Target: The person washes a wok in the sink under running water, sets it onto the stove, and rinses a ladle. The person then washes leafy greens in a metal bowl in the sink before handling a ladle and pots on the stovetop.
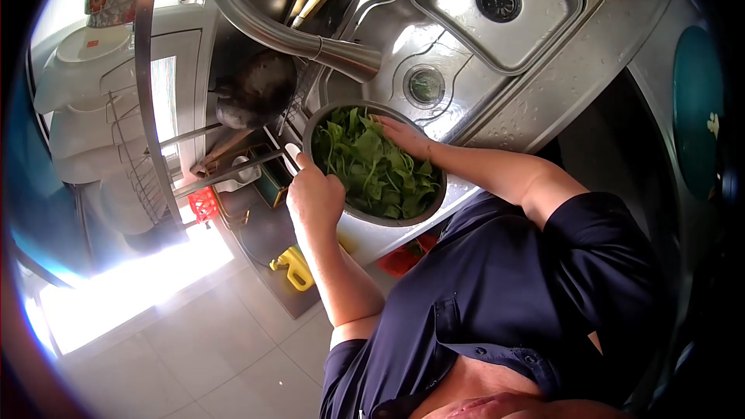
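Dark green leafy vegetables (372, 167) fill a round metal bowl (425, 216) at the near edge of the sink counter. My right hand (405, 138) reaches over the bowl's far right rim. Its fingers lie stretched on the leaves, with their tips partly hidden among them. At the bowl's left side, my left hand (317, 194) is closed, with its index finger pointing up towards a small white rounded object (292, 157). That object seems to be held in the left hand, but its kind is unclear.
A tap (353, 58) arches over the steel sink (535, 58), which has two drains. Left of the bowl are a dark wok (260, 85), a white container (239, 174) and a rack (128, 147) with white dishes. A yellow bottle (295, 268) stands lower down; a teal basin (696, 112) is far right.
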{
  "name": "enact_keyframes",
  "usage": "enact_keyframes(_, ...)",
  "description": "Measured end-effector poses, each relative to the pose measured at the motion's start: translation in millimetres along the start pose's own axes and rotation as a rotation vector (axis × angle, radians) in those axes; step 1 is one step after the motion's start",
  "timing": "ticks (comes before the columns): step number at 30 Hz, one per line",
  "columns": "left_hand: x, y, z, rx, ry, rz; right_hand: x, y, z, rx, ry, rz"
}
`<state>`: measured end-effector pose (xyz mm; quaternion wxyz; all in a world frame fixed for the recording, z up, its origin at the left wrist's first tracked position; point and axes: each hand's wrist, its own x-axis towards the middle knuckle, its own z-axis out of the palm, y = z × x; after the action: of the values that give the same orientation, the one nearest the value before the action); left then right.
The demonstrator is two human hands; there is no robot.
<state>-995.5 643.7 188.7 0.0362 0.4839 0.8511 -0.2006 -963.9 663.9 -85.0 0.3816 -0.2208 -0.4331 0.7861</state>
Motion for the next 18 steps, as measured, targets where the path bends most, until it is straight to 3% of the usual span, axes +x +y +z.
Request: enact_keyframes(18, -1.6, -3.3, 5.7, 0.052, 0.026, 0.030, -0.1, -0.2, -0.2, -0.009, -0.012, -0.010)
